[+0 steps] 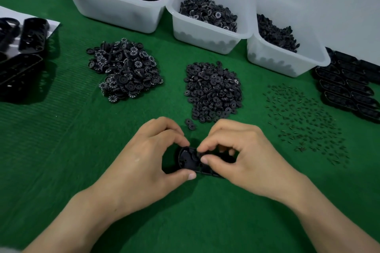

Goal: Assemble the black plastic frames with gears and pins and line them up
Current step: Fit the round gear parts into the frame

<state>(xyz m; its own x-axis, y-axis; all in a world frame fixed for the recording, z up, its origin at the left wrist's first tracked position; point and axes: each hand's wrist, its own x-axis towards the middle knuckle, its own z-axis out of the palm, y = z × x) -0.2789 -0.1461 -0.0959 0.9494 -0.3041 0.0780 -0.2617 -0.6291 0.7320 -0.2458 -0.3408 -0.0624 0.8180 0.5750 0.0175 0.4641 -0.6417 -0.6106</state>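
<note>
Black plastic frame (187, 160), round-ended, gripped by left hand (144, 160) and right hand (248, 160).

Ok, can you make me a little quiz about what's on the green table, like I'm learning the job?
1. True or false: the left hand and the right hand both hold the black frame.
2. The wheels with white numbers lie in which loose pile: A left, B middle, C right?
3. Fill in: ___ white tubs stand at the back.
Key: 1 true; 2 A; 3 three.
</note>
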